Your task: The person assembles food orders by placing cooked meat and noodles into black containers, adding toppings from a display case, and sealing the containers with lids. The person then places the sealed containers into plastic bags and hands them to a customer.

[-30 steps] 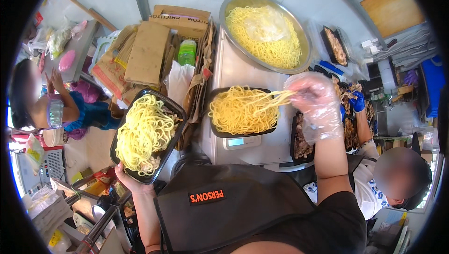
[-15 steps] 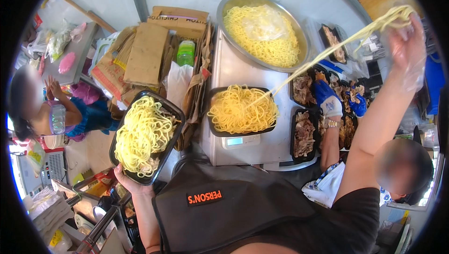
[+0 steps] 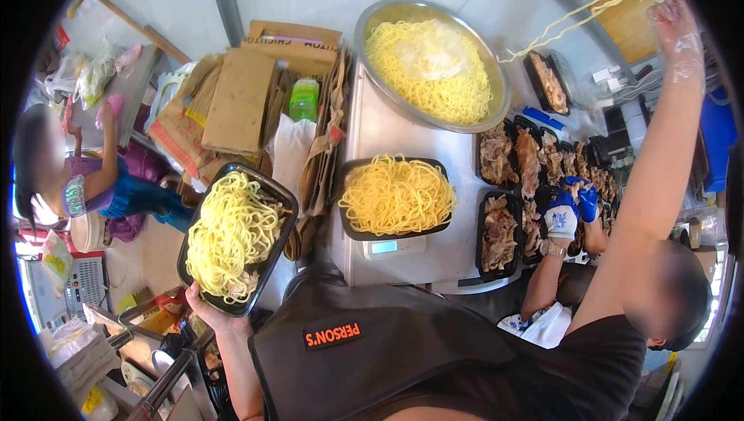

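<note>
On the left, my left hand [image 3: 213, 314] grips the lower edge of a black tray [image 3: 269, 261] heaped with pale noodles over some meat. High at the far right, my right hand [image 3: 676, 30], in a clear plastic glove, pinches a few long noodles [image 3: 597, 10] that trail leftward through the air. Their lower end is apart from the noodles below. Another black tray [image 3: 395, 237], piled with yellow noodles [image 3: 397, 195], rests on a digital scale [image 3: 401, 247] at the middle of the table. Behind it stands a large metal bowl [image 3: 500, 80] of noodles with clear plastic on top.
Black trays of meat [image 3: 497, 231] crowd the table's right side, where a co-worker's blue-and-white gloved hands [image 3: 563, 212] work. Cardboard boxes [image 3: 240, 99] and a green-labelled bottle [image 3: 304, 101] stand left of the table. Another person [image 3: 101, 165] is at the far left.
My right hand has risen, pulling the noodle strands free of the tray on the scale. The co-worker's gloved hands have shifted among the meat trays. My left hand still holds its tray.
</note>
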`<state>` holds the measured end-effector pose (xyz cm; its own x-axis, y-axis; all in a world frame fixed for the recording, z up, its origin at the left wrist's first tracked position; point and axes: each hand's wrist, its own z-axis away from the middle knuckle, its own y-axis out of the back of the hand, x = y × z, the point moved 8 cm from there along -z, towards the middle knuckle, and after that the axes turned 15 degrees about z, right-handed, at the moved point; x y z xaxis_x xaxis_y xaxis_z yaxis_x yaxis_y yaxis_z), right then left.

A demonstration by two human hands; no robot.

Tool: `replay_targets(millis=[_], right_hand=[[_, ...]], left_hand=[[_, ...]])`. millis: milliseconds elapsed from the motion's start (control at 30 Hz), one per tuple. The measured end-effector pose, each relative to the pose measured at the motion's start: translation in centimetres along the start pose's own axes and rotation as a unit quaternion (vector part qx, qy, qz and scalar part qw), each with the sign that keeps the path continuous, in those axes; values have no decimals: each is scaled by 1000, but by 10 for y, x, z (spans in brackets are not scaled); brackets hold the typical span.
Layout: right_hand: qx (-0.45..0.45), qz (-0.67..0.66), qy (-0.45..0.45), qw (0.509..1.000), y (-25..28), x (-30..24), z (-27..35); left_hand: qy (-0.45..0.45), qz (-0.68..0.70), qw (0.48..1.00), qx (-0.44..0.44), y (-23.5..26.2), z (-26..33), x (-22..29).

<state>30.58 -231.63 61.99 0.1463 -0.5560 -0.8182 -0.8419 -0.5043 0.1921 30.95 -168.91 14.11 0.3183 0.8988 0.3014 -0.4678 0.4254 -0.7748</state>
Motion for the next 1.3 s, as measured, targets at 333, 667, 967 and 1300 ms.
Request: replay_targets(millis=[333,667,967,1300], right_hand=[[-286,511,-133,799,-33,165,102],[-390,264,-387,793,-15,310,372],[-332,57,-474,814,-36,365,441],[-263,-17,-507,821,-81,298,429]], left_hand=[[-12,-2,1000,19,-1,2,3],[-30,-5,999,29,14,3,3],[-25,-40,998,31,1,27,0],[-32,60,997,-38,19,68,-7]])
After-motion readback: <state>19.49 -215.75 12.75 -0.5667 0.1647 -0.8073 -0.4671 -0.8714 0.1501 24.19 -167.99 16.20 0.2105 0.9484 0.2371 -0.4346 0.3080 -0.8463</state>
